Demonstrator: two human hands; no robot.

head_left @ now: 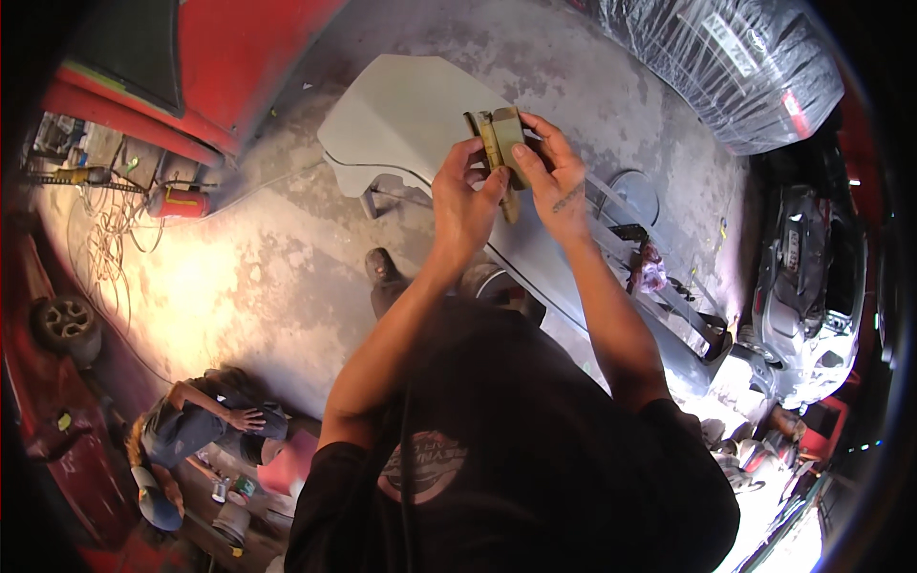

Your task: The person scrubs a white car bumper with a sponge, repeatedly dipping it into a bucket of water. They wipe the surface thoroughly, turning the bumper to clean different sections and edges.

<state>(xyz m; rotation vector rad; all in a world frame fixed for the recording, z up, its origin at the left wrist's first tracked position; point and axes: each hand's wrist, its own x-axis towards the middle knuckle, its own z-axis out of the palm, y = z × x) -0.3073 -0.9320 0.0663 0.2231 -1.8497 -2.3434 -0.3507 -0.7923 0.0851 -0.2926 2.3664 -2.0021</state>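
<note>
Both my hands are raised in front of me over a pale grey car panel (396,110). Between them is a small olive-grey block (507,126), which looks like a sanding block, with a yellowish-brown strip (491,148) along its left side. My left hand (464,208) is closed on the strip, thumb and fingers pinching its lower part. My right hand (559,186) grips the olive-grey block from the right, thumb across its face and fingers behind. Whether block and strip are joined cannot be made out. A narrow tail of the strip hangs below the fingers.
A red car body (248,57) stands at upper left, near a red cylinder (179,201) and tangled cable (105,239). A plastic-wrapped car (712,67) is at upper right, a silver car (812,296) at right. A person (205,420) sits at lower left. A metal stand (659,286) is right of me.
</note>
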